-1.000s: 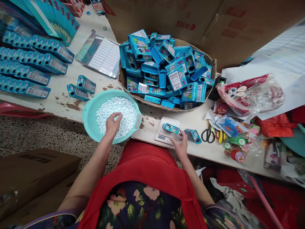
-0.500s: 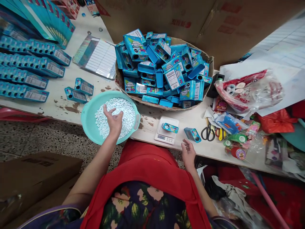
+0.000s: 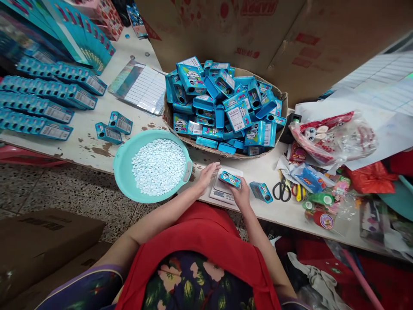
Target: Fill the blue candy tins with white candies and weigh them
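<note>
In my right hand [image 3: 241, 193] is a small blue candy box [image 3: 230, 179], held by its sides above the white digital scale [image 3: 222, 196]. The box's open round hole faces up. Just left of it, my left hand [image 3: 207, 177] reaches across the scale's left edge with its fingers stretched out, holding nothing that I can see. Beside the scale on the right stands a second blue box [image 3: 261, 192]. Farther left, a mint-green bowl [image 3: 121, 172] holds many small white candies [image 3: 158, 165].
Behind the scale, a cardboard tray [image 3: 284, 95] is heaped with blue boxes. Rows of blue boxes [image 3: 53, 110] line the left, with two more boxes [image 3: 120, 122] near the bowl. Black scissors [image 3: 282, 190] and packaging clutter lie right. The table's front edge is close to my body.
My left hand has left the candies in the bowl and moved right to the scale. My right hand has taken hold of the box that stood on the scale.
</note>
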A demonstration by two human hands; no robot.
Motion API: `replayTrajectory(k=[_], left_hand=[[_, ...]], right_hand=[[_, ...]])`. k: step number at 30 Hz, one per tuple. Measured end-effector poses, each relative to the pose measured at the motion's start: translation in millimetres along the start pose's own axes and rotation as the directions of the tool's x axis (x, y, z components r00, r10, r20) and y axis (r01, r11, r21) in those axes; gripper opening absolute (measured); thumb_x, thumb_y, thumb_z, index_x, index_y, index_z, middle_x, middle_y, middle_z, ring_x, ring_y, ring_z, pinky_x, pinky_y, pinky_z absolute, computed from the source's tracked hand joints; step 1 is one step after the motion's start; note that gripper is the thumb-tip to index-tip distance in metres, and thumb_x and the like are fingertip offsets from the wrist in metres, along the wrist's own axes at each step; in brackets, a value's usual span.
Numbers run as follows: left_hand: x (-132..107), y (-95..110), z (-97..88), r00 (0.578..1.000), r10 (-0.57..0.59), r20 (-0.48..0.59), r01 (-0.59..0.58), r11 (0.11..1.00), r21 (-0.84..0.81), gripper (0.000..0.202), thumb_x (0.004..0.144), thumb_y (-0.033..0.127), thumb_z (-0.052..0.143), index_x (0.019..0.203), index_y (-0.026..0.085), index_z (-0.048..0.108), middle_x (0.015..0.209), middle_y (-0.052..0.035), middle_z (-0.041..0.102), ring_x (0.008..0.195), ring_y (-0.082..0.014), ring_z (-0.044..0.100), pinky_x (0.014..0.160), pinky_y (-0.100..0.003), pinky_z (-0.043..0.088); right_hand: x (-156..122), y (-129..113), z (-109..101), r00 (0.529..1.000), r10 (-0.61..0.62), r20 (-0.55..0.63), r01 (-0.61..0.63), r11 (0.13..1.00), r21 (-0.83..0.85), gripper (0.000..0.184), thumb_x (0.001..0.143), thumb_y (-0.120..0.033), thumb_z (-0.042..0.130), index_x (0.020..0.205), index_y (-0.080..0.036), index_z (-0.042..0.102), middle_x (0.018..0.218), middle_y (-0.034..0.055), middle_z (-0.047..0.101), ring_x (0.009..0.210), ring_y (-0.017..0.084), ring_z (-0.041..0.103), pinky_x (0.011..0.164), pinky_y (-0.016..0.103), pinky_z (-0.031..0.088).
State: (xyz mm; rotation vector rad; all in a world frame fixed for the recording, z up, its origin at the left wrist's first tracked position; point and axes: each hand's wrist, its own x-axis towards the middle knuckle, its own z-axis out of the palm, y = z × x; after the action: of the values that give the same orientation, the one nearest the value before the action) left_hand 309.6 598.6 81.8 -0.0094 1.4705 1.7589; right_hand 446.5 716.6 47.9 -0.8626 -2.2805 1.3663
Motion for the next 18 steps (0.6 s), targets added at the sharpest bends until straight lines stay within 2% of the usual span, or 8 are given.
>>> replayTrajectory(k=[4, 6, 8, 10, 12, 14, 16, 18], left_hand=[[-1, 14, 2.8, 0.999, -0.041, 0.007, 0.042, 0.987, -0.158, 0.061, 0.085, 0.063, 0.039, 0.118, 0.014, 0.057, 0.121, -0.0163, 0.06, 0.111, -0.0219, 0.058, 0.097, -0.035, 0.043], [-6, 27, -2.3, 1.0, 0.001, 0.029, 0.002, 0.997, -0.078, 0.059, 0.085, 0.06, 0.042, 0.121, 0.016, 0.055, 0.122, -0.0153, 0.06, 0.111, -0.0222, 0.057, 0.095, -0.035, 0.043], [-13, 40, -8.4, 0.984, 0.107, 0.145, -0.129, 0.981, 0.148, 0.054, 0.082, 0.053, 0.053, 0.123, 0.018, 0.054, 0.123, -0.0125, 0.059, 0.113, -0.022, 0.055, 0.096, -0.035, 0.043], [-22, 53, -13.2, 0.923, 0.21, 0.322, -0.343, 0.827, 0.445, 0.049, 0.079, 0.042, 0.063, 0.122, 0.02, 0.055, 0.122, -0.0099, 0.059, 0.114, -0.0219, 0.053, 0.099, -0.036, 0.041], [-34, 66, -16.5, 0.859, 0.238, 0.454, -0.506, 0.539, 0.674, 0.043, 0.079, 0.032, 0.065, 0.119, 0.019, 0.057, 0.116, -0.0098, 0.059, 0.112, -0.0228, 0.053, 0.099, -0.037, 0.041], [-46, 79, -21.8, 0.82, 0.226, 0.526, -0.572, 0.278, 0.772, 0.038, 0.082, 0.026, 0.061, 0.119, 0.017, 0.056, 0.113, -0.0109, 0.06, 0.11, -0.0237, 0.054, 0.096, -0.038, 0.044], [-59, 96, -35.1, 0.804, 0.267, 0.531, -0.581, 0.161, 0.798, 0.036, 0.084, 0.027, 0.058, 0.119, 0.017, 0.055, 0.111, -0.0107, 0.06, 0.108, -0.0231, 0.055, 0.093, -0.036, 0.046], [-72, 118, -61.7, 0.8, 0.448, 0.4, -0.514, 0.168, 0.841, 0.035, 0.085, 0.032, 0.058, 0.117, 0.019, 0.057, 0.109, -0.0092, 0.061, 0.105, -0.0215, 0.057, 0.092, -0.034, 0.047]], right_hand=[[12, -21, -3, 0.989, -0.139, 0.043, 0.143, 0.985, -0.095, 0.036, 0.074, -0.043, 0.069, 0.101, -0.019, 0.062, 0.097, 0.0049, 0.063, 0.094, 0.021, 0.057, 0.086, 0.036, 0.043], [12, -33, -7, 0.988, -0.149, 0.042, 0.152, 0.985, -0.081, 0.036, 0.075, -0.042, 0.068, 0.102, -0.019, 0.061, 0.097, 0.0046, 0.062, 0.092, 0.02, 0.057, 0.084, 0.035, 0.043], [13, -44, -8, 0.988, -0.143, 0.052, 0.146, 0.988, -0.048, 0.036, 0.075, -0.042, 0.068, 0.103, -0.019, 0.061, 0.097, 0.0043, 0.062, 0.091, 0.019, 0.057, 0.082, 0.033, 0.045], [15, -56, -5, 0.985, -0.148, 0.085, 0.149, 0.989, 0.0, 0.036, 0.075, -0.041, 0.069, 0.103, -0.019, 0.061, 0.096, 0.004, 0.062, 0.089, 0.018, 0.057, 0.081, 0.032, 0.046], [17, -67, 1, 0.977, -0.163, 0.138, 0.157, 0.986, 0.055, 0.036, 0.076, -0.041, 0.068, 0.104, -0.019, 0.06, 0.098, 0.0041, 0.063, 0.09, 0.018, 0.058, 0.083, 0.032, 0.047], [17, -77, 4, 0.963, -0.188, 0.194, 0.176, 0.981, 0.077, 0.039, 0.078, -0.041, 0.067, 0.11, -0.02, 0.059, 0.105, 0.0055, 0.062, 0.096, 0.019, 0.059, 0.087, 0.034, 0.047], [15, -82, -1, 0.956, -0.222, 0.19, 0.222, 0.975, 0.025, 0.048, 0.079, -0.043, 0.066, 0.12, -0.02, 0.055, 0.116, 0.0081, 0.059, 0.105, 0.021, 0.057, 0.092, 0.037, 0.046], [13, -79, -19, 0.961, -0.266, 0.069, 0.273, 0.955, -0.113, 0.057, 0.079, -0.046, 0.065, 0.127, -0.019, 0.051, 0.123, 0.0111, 0.056, 0.111, 0.025, 0.054, 0.096, 0.042, 0.045]])
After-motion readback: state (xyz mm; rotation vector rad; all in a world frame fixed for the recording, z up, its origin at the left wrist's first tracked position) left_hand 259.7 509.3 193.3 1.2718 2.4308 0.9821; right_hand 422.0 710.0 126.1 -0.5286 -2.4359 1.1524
